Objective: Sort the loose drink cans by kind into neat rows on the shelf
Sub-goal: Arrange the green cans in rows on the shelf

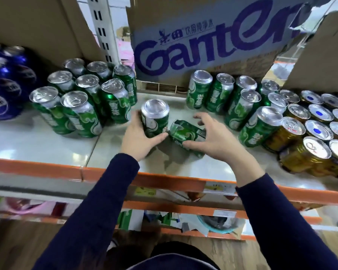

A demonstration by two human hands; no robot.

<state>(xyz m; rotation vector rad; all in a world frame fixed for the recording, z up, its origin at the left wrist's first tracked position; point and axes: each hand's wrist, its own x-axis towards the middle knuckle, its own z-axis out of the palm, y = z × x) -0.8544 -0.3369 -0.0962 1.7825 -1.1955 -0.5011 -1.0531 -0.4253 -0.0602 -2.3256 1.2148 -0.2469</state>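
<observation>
My left hand (138,138) grips an upright green can (155,118) in the middle of the pale shelf (37,141). Just right of it a second green can (185,133) lies on its side. My right hand (213,138) curls over this lying can, thumb against its near side, fingers spread above it. A neat block of upright green cans (82,96) stands to the left. A looser group of green cans (242,102) stands to the right.
Blue cola cans (4,86) fill the far left. Gold cans (308,145) with silver tops are packed at the far right. A large cardboard box (203,41) with purple lettering stands behind. The shelf's orange front edge (164,179) runs below my wrists.
</observation>
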